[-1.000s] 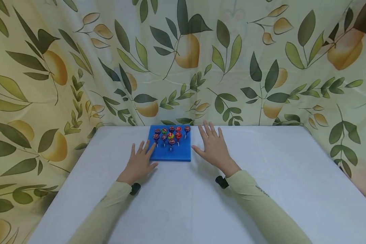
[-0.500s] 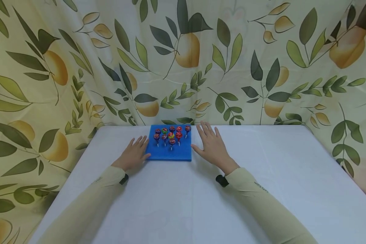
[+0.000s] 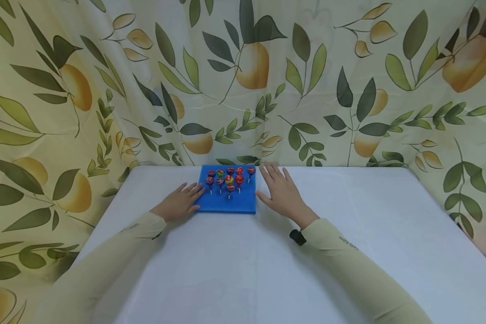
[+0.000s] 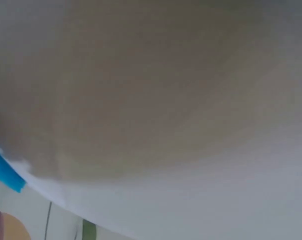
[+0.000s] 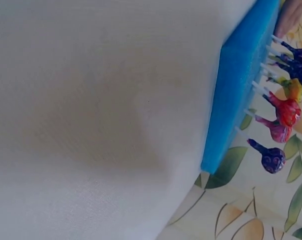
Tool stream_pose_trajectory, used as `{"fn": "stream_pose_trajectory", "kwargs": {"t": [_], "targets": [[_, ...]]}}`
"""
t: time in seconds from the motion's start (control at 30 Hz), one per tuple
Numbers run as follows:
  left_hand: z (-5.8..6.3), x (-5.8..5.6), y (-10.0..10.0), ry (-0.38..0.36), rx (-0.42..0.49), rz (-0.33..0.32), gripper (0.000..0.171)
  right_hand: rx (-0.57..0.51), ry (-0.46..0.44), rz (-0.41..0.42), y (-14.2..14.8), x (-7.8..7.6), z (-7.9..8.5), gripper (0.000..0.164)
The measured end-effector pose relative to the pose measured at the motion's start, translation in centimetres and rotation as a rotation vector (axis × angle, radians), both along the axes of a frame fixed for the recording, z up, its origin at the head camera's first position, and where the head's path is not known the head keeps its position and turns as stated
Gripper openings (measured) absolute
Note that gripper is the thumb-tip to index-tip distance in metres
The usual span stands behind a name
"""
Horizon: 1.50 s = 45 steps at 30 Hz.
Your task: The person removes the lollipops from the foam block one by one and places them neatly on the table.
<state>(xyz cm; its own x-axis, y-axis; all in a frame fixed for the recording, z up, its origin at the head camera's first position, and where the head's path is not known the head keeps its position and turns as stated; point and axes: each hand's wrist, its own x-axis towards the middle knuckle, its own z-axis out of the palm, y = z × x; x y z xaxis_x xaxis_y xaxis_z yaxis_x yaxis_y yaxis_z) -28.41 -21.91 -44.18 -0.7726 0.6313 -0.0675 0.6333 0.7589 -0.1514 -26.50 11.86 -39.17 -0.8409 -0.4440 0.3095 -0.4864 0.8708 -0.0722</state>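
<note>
A thick blue foam board point(image 3: 227, 205) lies near the table's far edge. Several wrapped lollipops point(image 3: 239, 179) stand in its back part, sticks down, in loose rows. My left hand point(image 3: 179, 201) is at the board's left edge, fingers extended and overlapping that edge. Beside the right edge is my right hand point(image 3: 282, 195), its fingers straight and spread, holding nothing. The right wrist view shows the board's side point(image 5: 235, 100) and a red lollipop point(image 5: 286, 111) sticking out of it, with left-hand fingers point(image 5: 289, 19) beyond. Only a blue board corner point(image 4: 5, 171) enters the left wrist view.
A white cloth point(image 3: 235, 274) covers the table. Behind it hangs a curtain point(image 3: 146, 112) printed with leaves and yellow fruit. Each wrist wears a dark band, such as the right one point(image 3: 297, 237).
My left hand has drawn back from over the board's front left part, then come in against its left edge. The right hand stays almost still; the head view has shifted slightly.
</note>
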Motion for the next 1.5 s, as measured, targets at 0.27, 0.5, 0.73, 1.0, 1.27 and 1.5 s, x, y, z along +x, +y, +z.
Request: {"fn": "stream_pose_trajectory", "kwargs": {"t": [0.27,0.5,0.73,1.0,1.27,1.5], "targets": [[-0.4,0.1,-0.6,-0.017,0.027,-0.013,0.061,-0.046,-0.003,0.057,-0.5,-1.1,-0.3,0.072],[-1.0,-0.3,-0.8,-0.046,0.042,0.008,0.062,-0.167,-0.045,0.101,-1.2,-2.1,-0.7,0.07],[-1.2,-0.3,-0.7,-0.042,0.047,0.021,0.063,-0.221,-0.104,0.059,-1.6,-3.3,-1.0,0.067],[-0.7,0.3,-0.5,-0.079,0.088,0.062,0.061,-0.37,-0.327,-0.033,-1.8,-5.2,-1.5,0.071],[-0.6,0.2,-0.3,-0.09,0.094,0.097,0.061,-0.559,-0.459,-0.005,-1.9,-7.1,-2.8,0.068],[-0.6,0.2,-0.2,-0.081,0.082,0.113,0.061,-0.731,-0.567,0.008,-1.9,-8.3,-3.8,0.069]]}}
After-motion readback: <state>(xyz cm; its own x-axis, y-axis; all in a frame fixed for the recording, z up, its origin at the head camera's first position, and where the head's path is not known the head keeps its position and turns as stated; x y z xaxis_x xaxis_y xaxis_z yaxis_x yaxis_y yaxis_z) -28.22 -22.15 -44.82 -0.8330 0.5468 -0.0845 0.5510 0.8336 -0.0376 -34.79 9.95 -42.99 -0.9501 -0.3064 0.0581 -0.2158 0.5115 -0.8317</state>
